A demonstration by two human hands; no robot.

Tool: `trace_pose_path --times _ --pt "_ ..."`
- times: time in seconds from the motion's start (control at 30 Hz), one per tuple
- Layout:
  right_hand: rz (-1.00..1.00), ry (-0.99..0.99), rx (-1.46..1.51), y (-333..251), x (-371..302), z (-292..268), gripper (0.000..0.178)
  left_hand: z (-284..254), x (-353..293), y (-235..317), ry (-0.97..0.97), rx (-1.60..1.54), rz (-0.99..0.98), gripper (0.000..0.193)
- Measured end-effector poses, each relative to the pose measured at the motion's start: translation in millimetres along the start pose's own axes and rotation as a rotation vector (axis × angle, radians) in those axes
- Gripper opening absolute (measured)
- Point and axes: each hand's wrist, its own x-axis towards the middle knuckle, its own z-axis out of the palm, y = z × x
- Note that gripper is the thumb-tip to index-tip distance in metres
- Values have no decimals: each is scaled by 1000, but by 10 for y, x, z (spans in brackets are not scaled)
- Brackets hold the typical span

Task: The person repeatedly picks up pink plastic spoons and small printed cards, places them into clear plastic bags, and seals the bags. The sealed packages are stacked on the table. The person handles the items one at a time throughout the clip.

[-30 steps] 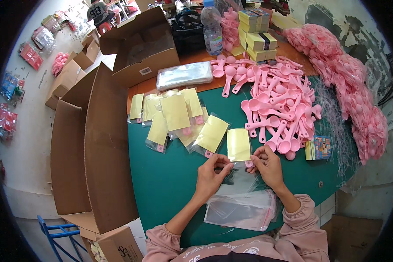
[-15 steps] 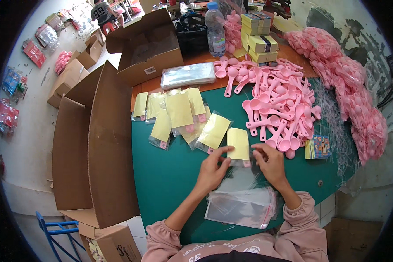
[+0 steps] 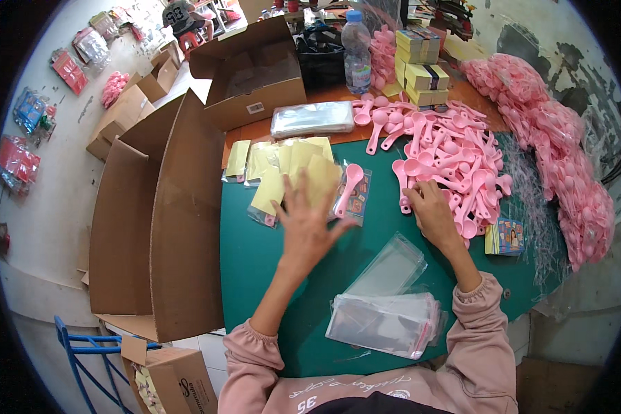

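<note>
My left hand [image 3: 305, 224] is open, fingers spread and slightly blurred, over a group of clear packets with yellow cards [image 3: 269, 192]. Right beside its fingertips lies a clear packet showing a pink measuring spoon [image 3: 352, 183] and a colourful printed card. My right hand [image 3: 432, 212] reaches the left edge of a heap of pink measuring spoons [image 3: 455, 148]. Its fingers are curled together around a spoon handle [image 3: 404, 203] there. Nearer to me, empty clear plastic bags [image 3: 379, 321] lie in a stack, with a few loose ones fanned out above it.
Tall open cardboard boxes [image 3: 121, 234] stand left of the green tabletop [image 3: 262, 303]. Behind are a bundle of clear bags [image 3: 310, 119], a water bottle [image 3: 357, 55] and stacked cards [image 3: 421, 72]. More cards [image 3: 505, 237] and large bags of spoons [image 3: 552, 131] are on the right.
Both hands have left the packet held in front of me. My left hand moved left over the packets; my right hand moved up to the spoons. A packet now shows its spoon side.
</note>
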Motion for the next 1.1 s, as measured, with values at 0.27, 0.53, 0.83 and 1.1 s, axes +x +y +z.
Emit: trace_pose_path --times 0.27,0.53,0.83,1.1 --pt "-28 91 28 -52 4 -82 24 438 234 -146 -136 132 52 63" --pt "59 245 238 -75 12 -257 19 282 269 -253 -129 216 31 55" --pt "221 405 352 -103 -8 -579 20 56 -270 364 -245 -202 166 55" --pt "367 410 569 -352 -385 -736 14 322 -450 604 -376 -894 56 36"
